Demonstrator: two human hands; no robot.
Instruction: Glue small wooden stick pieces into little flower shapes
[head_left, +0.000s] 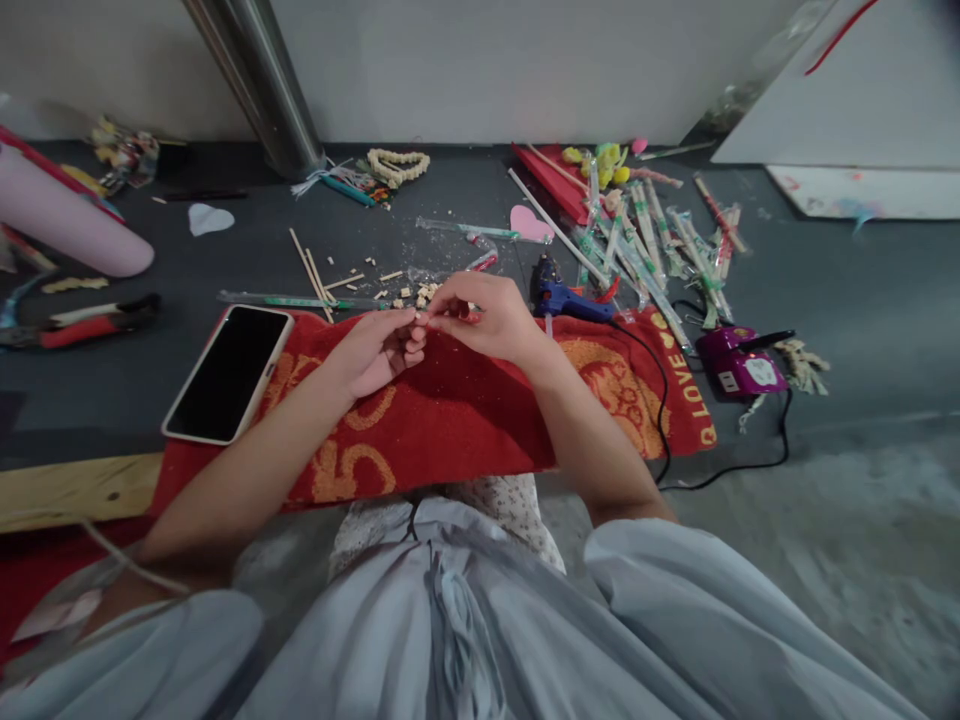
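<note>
Over a red towel [465,420] with orange patterns, my left hand [375,350] and my right hand [487,312] meet at the fingertips. Thumb and forefinger of each are pinched together. A tiny pale bit seems to be between them, too small to name. Just beyond the fingers lies a pile of short cut wooden stick pieces [416,296]. Longer thin wooden sticks [311,268] lie to its left. A blue hot glue gun [574,300] rests right of my right hand, its black cord running over the towel.
A phone [229,375] lies on the towel's left end. Pliers [90,322] and a pink cylinder [82,215] are farther left. Wrapped sticks [645,235] are heaped at the right, near a purple device [739,360]. A metal post [262,90] stands behind.
</note>
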